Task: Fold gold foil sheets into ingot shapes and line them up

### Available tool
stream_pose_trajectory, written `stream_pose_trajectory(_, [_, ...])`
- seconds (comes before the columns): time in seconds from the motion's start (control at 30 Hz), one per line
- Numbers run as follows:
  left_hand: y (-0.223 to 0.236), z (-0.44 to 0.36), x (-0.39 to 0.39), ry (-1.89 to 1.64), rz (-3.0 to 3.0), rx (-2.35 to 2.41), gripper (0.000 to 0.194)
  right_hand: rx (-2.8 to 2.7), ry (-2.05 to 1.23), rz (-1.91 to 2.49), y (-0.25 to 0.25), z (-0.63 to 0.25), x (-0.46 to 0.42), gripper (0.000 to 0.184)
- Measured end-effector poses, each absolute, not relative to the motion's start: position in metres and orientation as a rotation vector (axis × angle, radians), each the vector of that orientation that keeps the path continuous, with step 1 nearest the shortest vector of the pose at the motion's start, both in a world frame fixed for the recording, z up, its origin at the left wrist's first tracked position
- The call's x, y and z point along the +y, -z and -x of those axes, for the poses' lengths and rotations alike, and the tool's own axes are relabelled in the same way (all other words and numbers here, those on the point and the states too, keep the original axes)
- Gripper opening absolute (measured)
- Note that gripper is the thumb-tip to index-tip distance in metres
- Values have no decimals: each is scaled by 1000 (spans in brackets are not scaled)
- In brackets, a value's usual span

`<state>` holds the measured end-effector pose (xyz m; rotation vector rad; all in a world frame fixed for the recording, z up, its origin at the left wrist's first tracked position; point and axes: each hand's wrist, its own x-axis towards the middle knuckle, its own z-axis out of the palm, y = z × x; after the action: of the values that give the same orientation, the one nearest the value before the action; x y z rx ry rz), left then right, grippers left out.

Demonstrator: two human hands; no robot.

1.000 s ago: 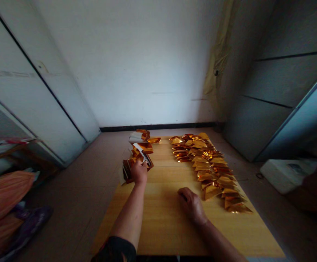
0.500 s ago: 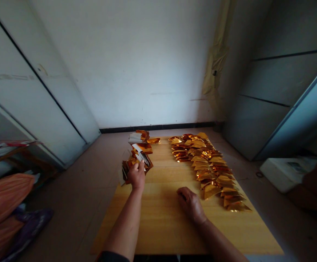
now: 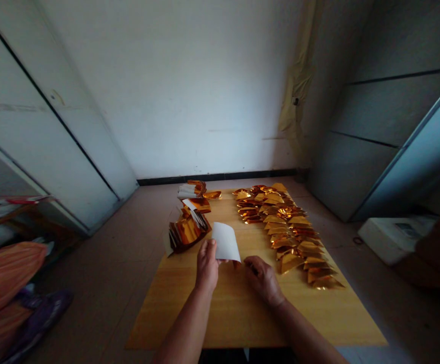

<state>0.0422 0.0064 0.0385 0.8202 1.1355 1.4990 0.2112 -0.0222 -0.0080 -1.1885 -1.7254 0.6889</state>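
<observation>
My left hand (image 3: 207, 260) pinches a sheet of foil paper (image 3: 225, 241) by its left edge, above the middle of the wooden table (image 3: 220, 313). The sheet is curved, with its white side up and a bit of gold showing under its lower right corner. Just right of the sheet, my right hand (image 3: 261, 278) rests on the table with its fingers curled in; whether they hold anything is hidden. Beyond my left hand, a stack of gold foil sheets (image 3: 187, 230) stands fanned at the table's left edge. Folded gold paper pieces (image 3: 291, 227) lie in overlapping rows along the right side.
Another curled bundle of foil sheets (image 3: 193, 189) sits at the far left corner. A white wall (image 3: 204, 101) rises behind the table. Orange bags (image 3: 11, 278) are on the left, and a white box (image 3: 382, 240) stands on the floor at right.
My left hand has come back from the foil stack toward the table's middle, bringing one sheet away with it. My right hand has stayed nearly in place.
</observation>
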Motion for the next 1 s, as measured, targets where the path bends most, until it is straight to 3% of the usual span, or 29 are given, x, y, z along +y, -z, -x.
stream_pose_trajectory(0.17, [-29, -44, -4, -1200, -639, 963, 40, -1360, -1144, 1026, 4, -216, -18, 61])
stream_pose_trajectory(0.23, [-27, -39, -7, -1104, -628, 835, 36, -1212, -1258, 907, 0, -215, -14, 68])
stream_pose_trajectory(0.3, [-28, -34, -7, -1045, -646, 726, 33, -1100, -1403, 787, -5, -212, -11, 66])
stream_pose_trajectory(0.47, [-34, -19, 1, -1033, -737, 749, 34, -990, -1686, 710, -14, -204, -16, 33])
stream_pose_trajectory(0.57, [-39, -11, 8, -1030, -863, 842, 34, -1029, -1783, 772, -18, -207, -23, 36])
stream_pose_trajectory(0.8, [-35, -2, 22, -1081, -1191, 1145, 31, -1222, -1502, 1227, -17, -217, -20, 27])
stream_pose_trajectory(0.93, [-22, -8, 30, -1122, -1394, 1346, 32, -1417, -1173, 1391, -11, -214, -19, 54])
stream_pose_trajectory(1.0, [-18, -13, 35, -1106, -1580, 1498, 35, -1589, -1016, 1412, -10, -212, -22, 57])
